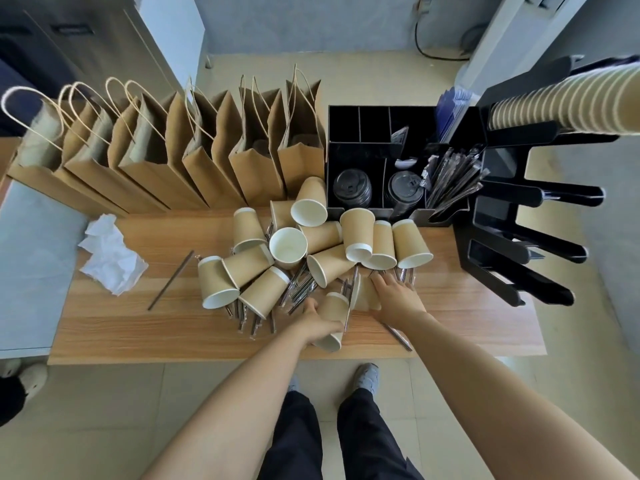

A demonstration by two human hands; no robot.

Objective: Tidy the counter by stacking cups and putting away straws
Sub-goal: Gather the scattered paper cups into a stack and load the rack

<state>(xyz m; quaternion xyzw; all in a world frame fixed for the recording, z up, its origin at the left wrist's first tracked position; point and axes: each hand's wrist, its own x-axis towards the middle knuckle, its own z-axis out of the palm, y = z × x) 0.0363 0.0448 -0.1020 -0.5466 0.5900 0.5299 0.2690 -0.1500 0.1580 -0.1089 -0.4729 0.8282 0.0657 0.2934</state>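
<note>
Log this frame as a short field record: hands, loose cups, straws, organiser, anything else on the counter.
left hand: grips a paper cup lying near the counter's front edge
right hand: rests on a second cup, grip unclear
loose cups: a heap mid-counter, most tipped over
straws: wrapped, scattered under the heap; a single straw lies apart to the left
organiser: black, holds lids and more straws
cup rack: one stacked column
other: crumpled paper, paper bags
</note>
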